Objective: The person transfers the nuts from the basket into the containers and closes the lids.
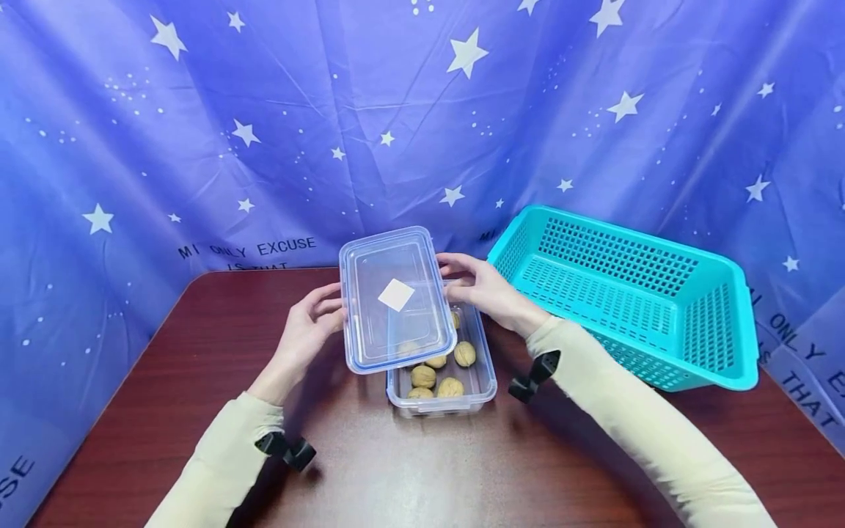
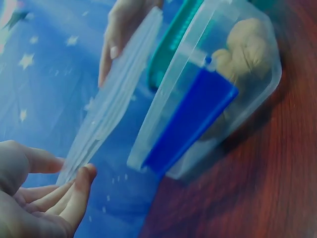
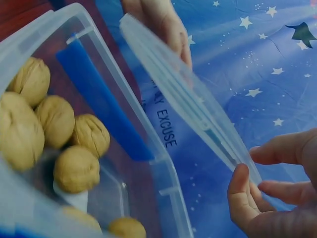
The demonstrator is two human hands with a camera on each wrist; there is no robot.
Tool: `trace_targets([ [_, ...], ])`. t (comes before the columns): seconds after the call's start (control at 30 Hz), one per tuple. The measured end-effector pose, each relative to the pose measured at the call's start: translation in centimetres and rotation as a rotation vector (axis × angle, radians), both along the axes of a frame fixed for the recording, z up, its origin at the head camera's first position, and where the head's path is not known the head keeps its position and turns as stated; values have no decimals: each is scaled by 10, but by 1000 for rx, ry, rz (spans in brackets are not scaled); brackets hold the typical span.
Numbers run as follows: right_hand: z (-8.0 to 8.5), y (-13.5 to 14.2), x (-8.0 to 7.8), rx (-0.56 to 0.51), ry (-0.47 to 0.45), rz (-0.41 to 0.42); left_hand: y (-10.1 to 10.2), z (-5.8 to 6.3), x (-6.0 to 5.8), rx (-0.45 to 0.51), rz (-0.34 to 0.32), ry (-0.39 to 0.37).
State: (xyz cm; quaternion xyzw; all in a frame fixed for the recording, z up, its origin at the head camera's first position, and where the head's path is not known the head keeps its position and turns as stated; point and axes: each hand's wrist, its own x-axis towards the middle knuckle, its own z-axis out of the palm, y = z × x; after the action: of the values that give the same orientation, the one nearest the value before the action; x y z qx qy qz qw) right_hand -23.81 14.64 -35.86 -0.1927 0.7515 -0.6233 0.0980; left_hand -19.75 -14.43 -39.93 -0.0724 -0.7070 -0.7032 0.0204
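Note:
A clear plastic lid (image 1: 370, 323) with a blue seal and a white square label is held up over a clear food container (image 1: 485, 367). Walnuts (image 1: 465, 353) lie inside the container, several of them showing. My left hand (image 1: 310, 326) pinches the lid's left edge between thumb and fingers. On the opposite edge my right hand (image 1: 485, 290) pinches it too. In the right wrist view the lid (image 3: 188, 104) hangs apart from the container rim (image 3: 173, 198). The container's blue side clip (image 2: 193, 119) hangs down in the left wrist view. The lid covers the container's far left part in the head view.
A turquoise slotted basket (image 1: 719, 323) stands on the right of the dark red wooden table (image 1: 198, 345), close to my right forearm. Behind the table hangs a blue curtain (image 1: 297, 147) with white stars.

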Motion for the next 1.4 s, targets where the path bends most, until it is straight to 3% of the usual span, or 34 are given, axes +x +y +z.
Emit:
trace_targets([
  [0.2, 11, 25, 4, 46, -10, -58, 19, 14, -4, 2, -39, 55],
  [0.33, 18, 35, 6, 108, 36, -91, 28, 26, -4, 19, -66, 69],
  [0.47, 25, 41, 7, 132, 70, -97, 33, 41, -5, -97, -44, 118],
  [0.6, 33, 44, 8, 102, 84, -51, 31, 53, -5, -219, -32, 174],
  [0.83, 37, 45, 11, 64, 214, -9, 30, 65, -3, -88, -126, 201],
  [1.07, 25, 48, 17, -1, 291, -68, 35, 59, -3, -3, -153, 251],
  [1.23, 11, 47, 21, -69, 336, -57, 37, 44, -2, 74, -152, 234],
  [1.4, -9, 49, 28, -110, 376, -38, 37, 26, 3, 205, -205, 185],
])
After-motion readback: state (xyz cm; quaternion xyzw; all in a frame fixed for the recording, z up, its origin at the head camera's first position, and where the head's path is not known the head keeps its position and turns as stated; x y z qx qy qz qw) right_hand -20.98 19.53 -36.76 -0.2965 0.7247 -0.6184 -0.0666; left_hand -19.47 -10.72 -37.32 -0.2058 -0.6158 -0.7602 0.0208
